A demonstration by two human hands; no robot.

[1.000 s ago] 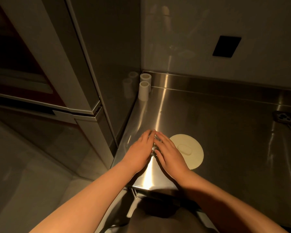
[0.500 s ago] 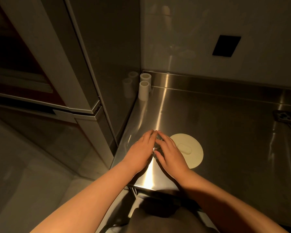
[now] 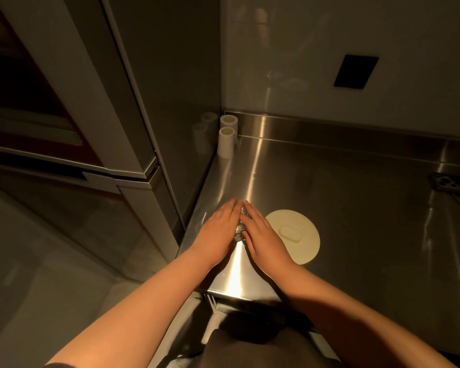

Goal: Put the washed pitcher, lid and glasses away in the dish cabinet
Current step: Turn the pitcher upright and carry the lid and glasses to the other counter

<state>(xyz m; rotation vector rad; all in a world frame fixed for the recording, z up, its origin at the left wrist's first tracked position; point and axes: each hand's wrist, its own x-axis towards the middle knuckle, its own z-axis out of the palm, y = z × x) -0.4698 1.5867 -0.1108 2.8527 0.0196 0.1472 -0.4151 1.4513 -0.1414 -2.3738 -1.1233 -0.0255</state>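
My left hand [image 3: 219,232] and my right hand [image 3: 263,236] are pressed together near the front left corner of the steel counter [image 3: 356,221], fingertips touching. Between the palms shows a small bit of clear glass [image 3: 239,231]; most of it is hidden, so I cannot tell if it is one glass or more. Just right of my right hand a round cream lid [image 3: 299,235] with an oval grip lies flat on the counter. No pitcher is in view.
Two white cylindrical cups [image 3: 226,140] stand in the counter's back left corner, mirrored in the tall steel cabinet side [image 3: 170,102] on the left. A dark phone [image 3: 454,184] with a cable lies at the right edge. A black wall plate [image 3: 355,71] sits above.
My hands have closed in slightly around the glass, and the fingertips now meet. Nothing else has moved.
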